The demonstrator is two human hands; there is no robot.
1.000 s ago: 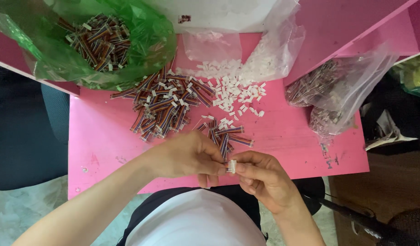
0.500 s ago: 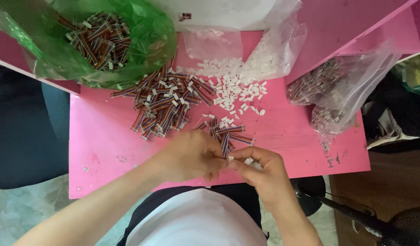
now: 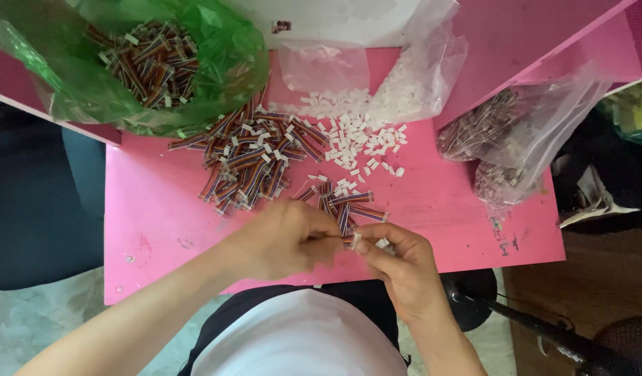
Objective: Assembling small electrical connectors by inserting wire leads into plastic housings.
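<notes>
Together, both hands (image 3: 352,244) pinch one ribbon cable (image 3: 347,240) lying sideways (left to right).

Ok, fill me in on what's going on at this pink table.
A person sits at a pink table, both hands together near its front edge. The left hand and right hand pinch a small white connector piece with a short multicoloured ribbon cable between the fingertips. Behind them lie a small cable bunch, a bigger cable pile, loose white connectors, a green bag of cables and clear bags.
</notes>
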